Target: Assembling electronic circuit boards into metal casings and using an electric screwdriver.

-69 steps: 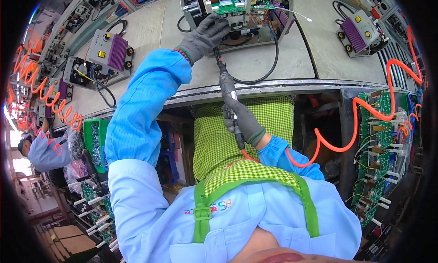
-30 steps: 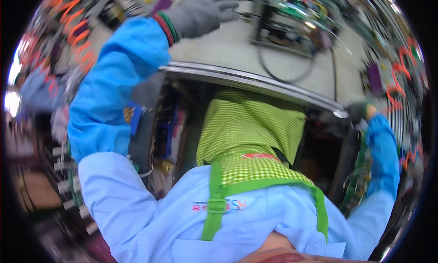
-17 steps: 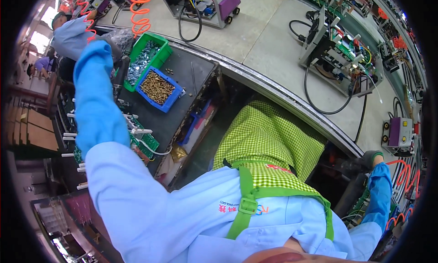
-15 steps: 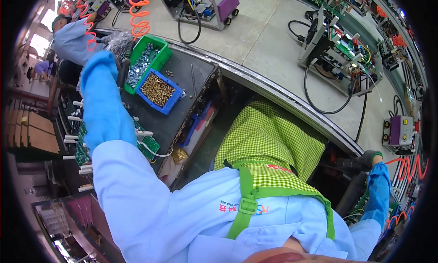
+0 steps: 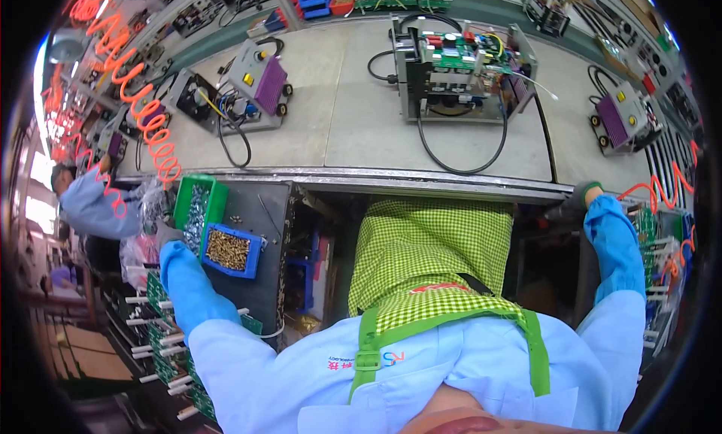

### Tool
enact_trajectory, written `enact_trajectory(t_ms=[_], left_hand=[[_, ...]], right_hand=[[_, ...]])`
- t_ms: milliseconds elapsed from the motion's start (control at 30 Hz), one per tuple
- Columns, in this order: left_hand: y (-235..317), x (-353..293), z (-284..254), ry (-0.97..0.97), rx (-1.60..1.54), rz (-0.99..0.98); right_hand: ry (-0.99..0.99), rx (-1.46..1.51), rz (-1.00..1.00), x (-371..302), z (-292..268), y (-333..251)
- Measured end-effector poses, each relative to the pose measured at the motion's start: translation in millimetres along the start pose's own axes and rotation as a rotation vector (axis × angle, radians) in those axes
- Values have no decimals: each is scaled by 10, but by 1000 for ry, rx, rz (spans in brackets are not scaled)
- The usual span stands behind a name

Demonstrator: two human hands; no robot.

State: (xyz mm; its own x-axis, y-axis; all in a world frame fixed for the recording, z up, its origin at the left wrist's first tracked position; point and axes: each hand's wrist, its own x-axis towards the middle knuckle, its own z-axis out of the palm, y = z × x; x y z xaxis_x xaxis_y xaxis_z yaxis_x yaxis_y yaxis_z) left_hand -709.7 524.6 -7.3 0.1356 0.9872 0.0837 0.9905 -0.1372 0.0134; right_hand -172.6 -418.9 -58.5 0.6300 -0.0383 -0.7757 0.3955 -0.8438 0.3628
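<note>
My left hand [image 5: 167,232], in a grey glove, is at the left side of a green bin [image 5: 216,202] of small silvery metal parts. Its fingers are too small and partly hidden to read. Against that bin stands a blue bin [image 5: 251,261] full of brass-coloured screws or standoffs. At the right, by the bench edge, my right hand [image 5: 583,195] wears a dark glove and looks closed around a dark, elongated object [image 5: 555,211], whose kind I cannot make out.
An opened device with circuit boards [image 5: 459,65] stands on the bench ahead; purple-sided units [image 5: 267,88] flank it. Orange coiled hoses [image 5: 143,107] hang at the left. Circuit boards with white posts [image 5: 169,336] stand beside my left arm. Another person's sleeve [image 5: 98,204] shows far left.
My view has turned, so the bench now lies level ahead. My left hand has come into sight beside the green bin. My right hand still sits by the bench edge.
</note>
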Motion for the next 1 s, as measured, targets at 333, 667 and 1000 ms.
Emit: enact_trajectory(t_ms=[333,667,1000], left_hand=[[1450,-570,-2034,298,-273,662],[3574,-3833,-1935,-598,-1080,1616],[4083,-4958,-227,-1142,-1210,1708]], right_hand=[[616,-88,-490,-1261,-1222,-1264],[1443,1515,-1445,-2700,-1766,-2825],[1438,617,-1296,-2132,-819,-1980]])
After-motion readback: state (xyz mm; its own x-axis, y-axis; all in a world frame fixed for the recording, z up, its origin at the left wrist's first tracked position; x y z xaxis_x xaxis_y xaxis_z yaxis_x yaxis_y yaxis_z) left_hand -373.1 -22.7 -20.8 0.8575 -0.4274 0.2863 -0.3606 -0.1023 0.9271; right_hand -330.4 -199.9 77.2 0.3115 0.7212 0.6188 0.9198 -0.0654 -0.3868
